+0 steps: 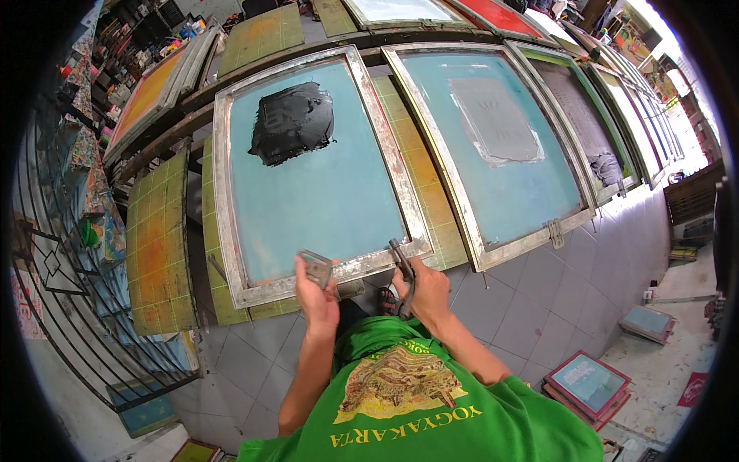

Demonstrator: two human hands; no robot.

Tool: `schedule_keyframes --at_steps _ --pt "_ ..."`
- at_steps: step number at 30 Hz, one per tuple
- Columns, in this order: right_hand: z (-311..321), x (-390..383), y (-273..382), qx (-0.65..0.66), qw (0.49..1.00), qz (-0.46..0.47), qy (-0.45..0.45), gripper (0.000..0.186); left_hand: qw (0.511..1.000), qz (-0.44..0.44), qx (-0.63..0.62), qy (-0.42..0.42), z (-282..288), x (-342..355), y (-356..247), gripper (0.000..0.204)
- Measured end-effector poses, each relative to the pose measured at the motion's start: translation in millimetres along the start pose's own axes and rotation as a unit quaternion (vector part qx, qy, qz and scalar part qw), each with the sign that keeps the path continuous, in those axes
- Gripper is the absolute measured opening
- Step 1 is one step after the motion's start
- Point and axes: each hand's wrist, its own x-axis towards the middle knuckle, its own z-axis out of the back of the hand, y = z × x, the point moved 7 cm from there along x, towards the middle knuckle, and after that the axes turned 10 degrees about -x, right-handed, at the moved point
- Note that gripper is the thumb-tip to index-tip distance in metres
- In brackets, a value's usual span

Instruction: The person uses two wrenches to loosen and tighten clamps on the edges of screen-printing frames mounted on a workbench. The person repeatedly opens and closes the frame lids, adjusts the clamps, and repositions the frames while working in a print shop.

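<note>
Big blue framed screen (315,200) lies just past the person, atop a yellow-green board (429,185). To its R, 2nd framed screen (519,192) w/ a grey patch (496,119). Black smear (296,119) sits on the 1st's far half. R hand (429,292) grips a dark metal clamp (409,292) by that frame's near R corner; can't tell if they touch. L hand (318,304) pinches a small flat metal plate (317,269) by the near edge.
</note>
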Motion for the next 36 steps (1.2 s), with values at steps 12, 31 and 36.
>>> schedule_keyframes --at_steps 12,31,36 --pt "-19.8 13.4 -16.2 -0.112 0.993 0.042 0.010 0.022 0.864 -0.397 0.307 -0.028 32.5 35.3 -61.9 0.048" --pt "36.2 27.2 -43.6 0.243 0.953 -0.174 0.049 0.018 0.978 0.037 -0.202 0.032 65.7 32.5 -25.5 0.028" --pt "-4.0 -0.5 78.1 0.212 0.959 0.005 0.186 0.021 0.912 0.256 -0.312 -0.077 31.7 -32.8 11.8 0.034"
